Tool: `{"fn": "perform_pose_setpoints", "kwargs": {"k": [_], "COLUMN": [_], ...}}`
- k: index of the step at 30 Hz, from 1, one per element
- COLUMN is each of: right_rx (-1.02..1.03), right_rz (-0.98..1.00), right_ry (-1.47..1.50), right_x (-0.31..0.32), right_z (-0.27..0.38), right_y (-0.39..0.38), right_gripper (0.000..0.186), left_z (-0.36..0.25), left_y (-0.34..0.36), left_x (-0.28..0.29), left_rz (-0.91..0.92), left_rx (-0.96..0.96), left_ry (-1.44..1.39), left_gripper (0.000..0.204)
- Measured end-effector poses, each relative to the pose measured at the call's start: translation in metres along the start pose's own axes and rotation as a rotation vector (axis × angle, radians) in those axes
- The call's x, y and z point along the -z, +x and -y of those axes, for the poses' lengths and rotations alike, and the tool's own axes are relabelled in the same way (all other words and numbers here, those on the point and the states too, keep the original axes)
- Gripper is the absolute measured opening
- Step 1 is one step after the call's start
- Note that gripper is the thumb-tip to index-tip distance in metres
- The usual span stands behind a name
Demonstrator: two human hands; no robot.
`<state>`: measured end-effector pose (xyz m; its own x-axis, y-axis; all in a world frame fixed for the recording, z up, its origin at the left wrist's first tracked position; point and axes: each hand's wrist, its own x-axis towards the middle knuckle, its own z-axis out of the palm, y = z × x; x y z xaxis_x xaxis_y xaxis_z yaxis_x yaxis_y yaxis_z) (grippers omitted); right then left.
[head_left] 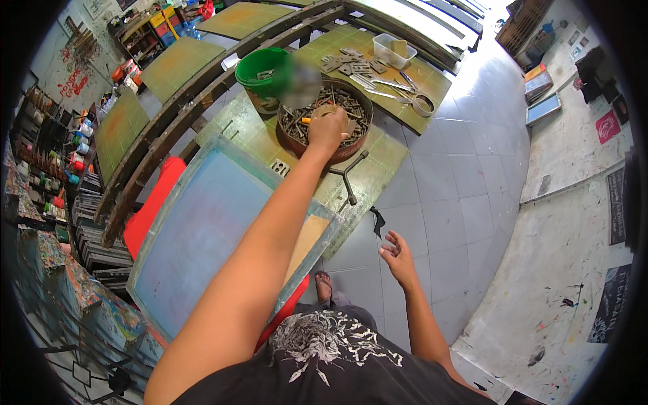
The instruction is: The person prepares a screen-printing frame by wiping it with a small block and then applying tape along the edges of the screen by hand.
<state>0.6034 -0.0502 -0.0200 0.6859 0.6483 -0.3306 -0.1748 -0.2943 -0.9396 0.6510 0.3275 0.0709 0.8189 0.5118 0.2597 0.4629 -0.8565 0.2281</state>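
My left hand (pixel 327 127) reaches over a round rusty container (pixel 300 142) heaped with bolts and small metal pieces, its fingers curled on a tan flat piece (pixel 347 125) that is partly hidden. A green bucket (pixel 256 88) stands behind it to the left. A bent dark wrench (pixel 351 185) lies on the green board (pixel 378 169). Below my left arm is a screen frame (pixel 196 216) with blue mesh. My right hand (pixel 398 251) hangs open over the tiled floor, beside the board's edge, fingers apart and holding nothing.
Another board (pixel 432 84) holds metal plates (pixel 351 64), scissors (pixel 395 98), a tape roll (pixel 422 106) and a clear tub (pixel 390 50). Dark rails (pixel 169 115) carry further boards. Red seats (pixel 152 202) sit under the frame. A white wall (pixel 540 256) runs along the right.
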Motion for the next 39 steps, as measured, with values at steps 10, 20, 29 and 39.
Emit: {"fn": "perform_pose_setpoints", "kwargs": {"k": [10, 20, 29, 39], "right_rx": [0.14, 0.563, 0.47, 0.469], "right_rz": [0.022, 0.418, 0.362, 0.277], "right_ry": [-0.119, -0.242, -0.803, -0.53], "right_x": [-0.016, -0.12, -0.243, -0.259], "right_z": [0.003, 0.137, 0.137, 0.141], "right_y": [-0.014, 0.044, 0.195, 0.158], "right_gripper": [0.072, 0.048, 0.058, 0.051], "left_z": [0.033, 0.216, 0.14, 0.125], "left_y": [-0.068, -0.583, -0.779, -0.748], "left_x": [0.057, 0.231, 0.165, 0.162], "left_rz": [-0.24, -0.475, -0.451, -0.806], "left_rx": [-0.096, 1.104, 1.76, 1.768], "left_ry": [-0.386, 0.156, -0.729, -0.323], "left_gripper": [0.064, 0.06, 0.056, 0.066]}}
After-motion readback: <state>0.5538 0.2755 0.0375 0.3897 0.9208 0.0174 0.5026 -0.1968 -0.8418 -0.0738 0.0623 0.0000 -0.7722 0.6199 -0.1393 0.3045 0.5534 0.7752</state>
